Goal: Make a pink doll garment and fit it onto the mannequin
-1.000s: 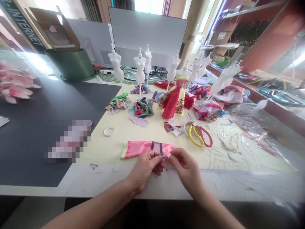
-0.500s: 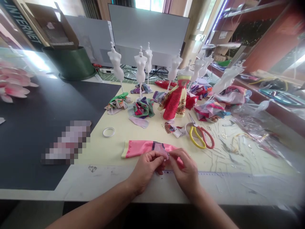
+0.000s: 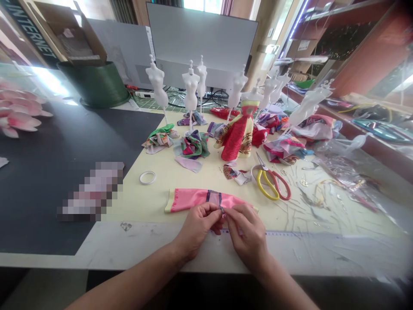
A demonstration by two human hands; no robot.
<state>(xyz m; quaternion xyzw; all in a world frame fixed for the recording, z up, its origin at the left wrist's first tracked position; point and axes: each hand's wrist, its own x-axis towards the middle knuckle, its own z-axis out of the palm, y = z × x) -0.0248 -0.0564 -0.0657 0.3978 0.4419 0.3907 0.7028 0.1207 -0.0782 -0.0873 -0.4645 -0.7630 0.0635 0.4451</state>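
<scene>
A pink fabric piece (image 3: 190, 200) with a pale yellow end and dark patterned trim lies flat near the table's front. My left hand (image 3: 201, 228) pinches the dark trim at the piece's lower edge, fingers curled. Beside it, almost touching, my right hand (image 3: 247, 230) has thumb and forefinger closed on the same trim. Part of the pink fabric is hidden behind both hands. To the right lie scissors (image 3: 273, 186) with one yellow and one red handle, blades partly open. A white ring of tape (image 3: 147, 178) rests at the left.
Several white mannequins (image 3: 191, 88) stand at the back, one in a red and yellow dress (image 3: 237, 135). Around their bases are fabric scraps (image 3: 195, 145). Loose thin strips and a clear plastic bag (image 3: 346, 165) lie at the right. A ruler (image 3: 284, 234) crosses the front.
My right hand has shifted slightly left, closer to my left hand. The trim between my fingers has moved a little, and more of the pink fabric shows behind my right hand.
</scene>
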